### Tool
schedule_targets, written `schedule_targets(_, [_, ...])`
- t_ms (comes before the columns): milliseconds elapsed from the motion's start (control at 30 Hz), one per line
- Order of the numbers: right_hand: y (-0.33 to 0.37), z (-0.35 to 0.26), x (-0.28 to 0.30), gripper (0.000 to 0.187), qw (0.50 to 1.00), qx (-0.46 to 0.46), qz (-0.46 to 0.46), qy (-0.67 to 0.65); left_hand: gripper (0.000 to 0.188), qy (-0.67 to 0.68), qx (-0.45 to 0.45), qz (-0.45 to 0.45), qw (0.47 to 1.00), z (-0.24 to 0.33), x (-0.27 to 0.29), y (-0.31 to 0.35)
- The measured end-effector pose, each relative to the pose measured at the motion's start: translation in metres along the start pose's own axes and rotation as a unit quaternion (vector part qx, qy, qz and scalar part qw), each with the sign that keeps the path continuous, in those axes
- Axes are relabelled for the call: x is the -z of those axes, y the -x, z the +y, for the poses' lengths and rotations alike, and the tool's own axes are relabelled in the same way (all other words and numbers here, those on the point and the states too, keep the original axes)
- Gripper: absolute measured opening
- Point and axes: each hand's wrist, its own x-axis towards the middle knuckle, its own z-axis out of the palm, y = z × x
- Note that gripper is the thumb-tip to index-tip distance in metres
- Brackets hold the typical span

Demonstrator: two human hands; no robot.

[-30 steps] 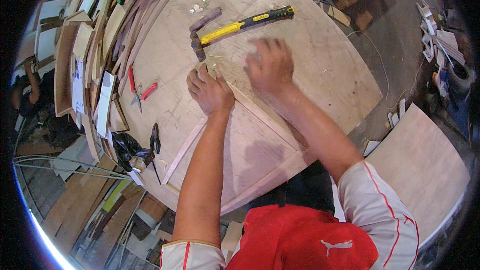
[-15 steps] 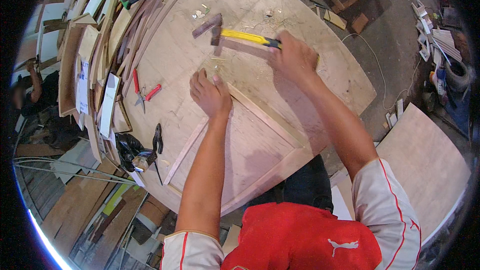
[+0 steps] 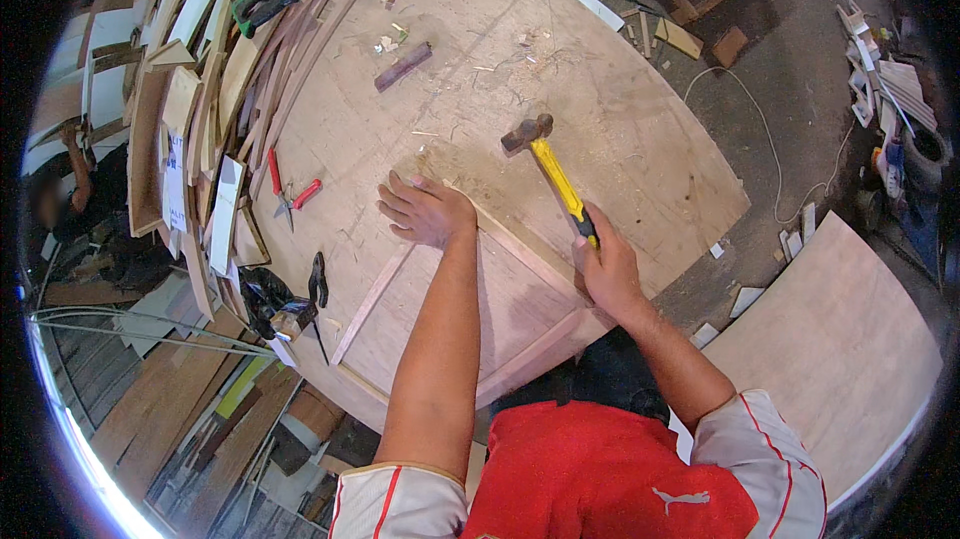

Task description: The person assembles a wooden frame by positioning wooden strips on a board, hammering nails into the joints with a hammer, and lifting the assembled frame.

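My right hand point(image 3: 612, 269) is closed round the black grip of a hammer point(image 3: 562, 182) with a yellow handle. The rusty steel head points away from me, over the plywood tabletop point(image 3: 640, 149). Spread fingers show on my left hand point(image 3: 428, 211), which rests at the far corner of a wooden frame point(image 3: 530, 257) made of pale strips. My left palm covers that corner, so the joint there is hidden. A short dark wood block point(image 3: 403, 67) lies beyond both hands, among scattered wood chips.
Red-handled pliers point(image 3: 291, 194) lie left of the frame, near a black hand tool point(image 3: 318, 281). Long wood strips point(image 3: 290, 69) pile along the left edge, with a green-handled saw point(image 3: 262, 1) on top. A plywood sheet point(image 3: 830, 339) leans at right. Another person point(image 3: 75, 179) is far left.
My right hand has come down and nearer with the hammer, whose head has swung from left to right. My left hand stays at the frame's corner, its fingers now flatter and more spread.
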Motion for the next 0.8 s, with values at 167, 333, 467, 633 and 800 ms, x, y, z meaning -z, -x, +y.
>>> schedule_targets(167, [-0.008, 0.008, 0.000, 0.062, 0.997, -0.008, -0.080, -0.016, 0.057, -0.041, 0.006, -0.067, 0.997, 0.006, 0.006, -0.002])
schedule_targets(333, [-0.006, 0.014, -0.022, 0.065, 0.998, 0.023, -0.059, -0.022, 0.057, -0.046, 0.010, -0.071, 0.996, 0.009, 0.008, -0.004])
schedule_targets(467, [0.000, 0.015, -0.038, 0.070, 0.993, 0.040, -0.105, 0.024, 0.056, -0.064, 0.010, -0.075, 0.995, 0.006, 0.003, -0.005])
schedule_targets(633, [0.000, 0.021, -0.040, 0.069, 0.995, 0.082, -0.062, 0.016, 0.056, -0.067, -0.009, -0.062, 0.996, 0.002, 0.000, -0.006])
schedule_targets(800, [-0.004, 0.023, -0.033, 0.066, 0.990, 0.104, -0.097, -0.003, 0.057, -0.064, -0.017, -0.058, 0.996, 0.000, -0.001, -0.004])
